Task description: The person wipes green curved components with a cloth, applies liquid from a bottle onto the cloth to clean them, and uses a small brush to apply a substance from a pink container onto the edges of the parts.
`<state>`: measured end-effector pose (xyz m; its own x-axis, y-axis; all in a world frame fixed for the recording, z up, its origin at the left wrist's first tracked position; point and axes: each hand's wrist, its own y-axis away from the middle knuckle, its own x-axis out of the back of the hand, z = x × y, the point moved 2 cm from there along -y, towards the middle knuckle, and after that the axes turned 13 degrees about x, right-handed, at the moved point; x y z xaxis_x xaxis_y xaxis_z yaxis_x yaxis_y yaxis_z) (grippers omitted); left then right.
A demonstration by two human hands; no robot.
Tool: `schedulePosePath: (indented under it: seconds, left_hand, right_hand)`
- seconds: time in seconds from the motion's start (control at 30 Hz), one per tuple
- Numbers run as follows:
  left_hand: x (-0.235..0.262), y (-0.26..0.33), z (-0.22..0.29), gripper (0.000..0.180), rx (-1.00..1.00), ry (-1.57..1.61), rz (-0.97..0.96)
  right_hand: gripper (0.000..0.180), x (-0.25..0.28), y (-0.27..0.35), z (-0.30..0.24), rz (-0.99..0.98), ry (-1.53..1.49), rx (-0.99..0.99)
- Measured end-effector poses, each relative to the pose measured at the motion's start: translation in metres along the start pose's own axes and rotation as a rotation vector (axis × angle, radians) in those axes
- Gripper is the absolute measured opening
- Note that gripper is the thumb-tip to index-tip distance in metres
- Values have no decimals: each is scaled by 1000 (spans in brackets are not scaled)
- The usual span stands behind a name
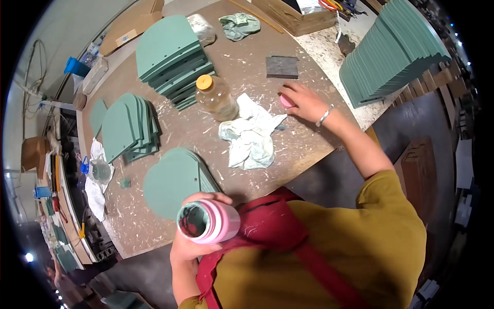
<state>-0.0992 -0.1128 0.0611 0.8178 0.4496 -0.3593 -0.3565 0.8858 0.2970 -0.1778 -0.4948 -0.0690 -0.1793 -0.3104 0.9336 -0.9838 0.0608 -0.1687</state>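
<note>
My left hand (188,246) is wrapped round an uncapped pink jar (225,222), tilted so its mouth shows a dark green, stained inside. At the right side of the table, my right hand (304,104) has its fingers closed over a small pink lid (286,102) at the tabletop. Beyond that hand lies a dark grey sheet of sandpaper-like material (282,67). Between my hands are crumpled white cloths (251,141). A clear bottle with a yellow cap (218,103) stands beside them. Just past the jar sits a stack of green rounded panels (172,177).
More green panels are piled at the far left (170,46) and left (123,126) of the brown table (206,139). A tall green panel stack (386,56) rises at the right. A greenish rag (240,26) lies at the back. A plastic jug (100,171) is at the left edge.
</note>
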Motion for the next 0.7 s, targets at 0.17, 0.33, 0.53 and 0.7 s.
schedulePosePath:
  seconds: [0.17,0.33,0.53,0.7]
  left_hand:
    - [-5,0,-4,90,2,-13,49]
    - [-12,-8,-7,91,-18,-135,29]
    - [-8,-7,-13,91,-39,-145,24]
    - [-5,-7,-16,93,-10,-101,83]
  right_hand:
    - [39,3,16,-76,-18,-2,165]
    - [18,-62,3,-116,154,-257,319]
    - [19,-84,-1,-188,316,-472,644]
    - [19,-30,13,-162,262,-446,387]
